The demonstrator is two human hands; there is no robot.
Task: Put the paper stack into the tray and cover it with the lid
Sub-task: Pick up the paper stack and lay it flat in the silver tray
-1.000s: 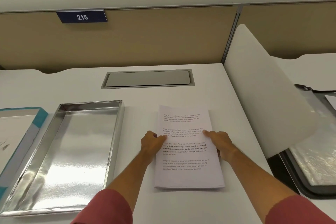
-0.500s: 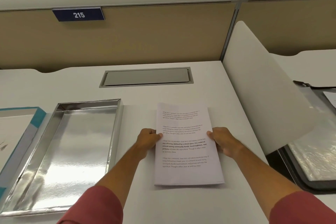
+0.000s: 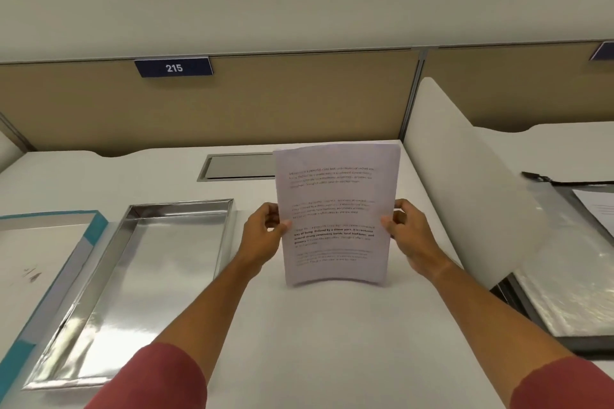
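Note:
A stack of printed white paper (image 3: pixel 335 209) is held up off the desk, tilted toward me, its lower edge bowed. My left hand (image 3: pixel 264 236) grips its left edge and my right hand (image 3: pixel 410 231) grips its right edge, thumbs on the front. The shiny silver tray (image 3: pixel 99 315) lies on the desk to the left of my left arm, with nothing inside. Further left lies the lid (image 3: pixel 36 262), white with a teal border, partly cut off by the frame edge.
The white desk (image 3: pixel 332 335) has a grey cable hatch (image 3: pixel 239 167) at the back, partly hidden by the paper. A white divider panel (image 3: pixel 465 183) stands on the right. Beyond it lies a dark tray with a foil-like sheet (image 3: pixel 571 279).
The paper stack lay flat on the desk with both hands at its sides; now both hands have lifted it upright off the surface. My view has tilted upward.

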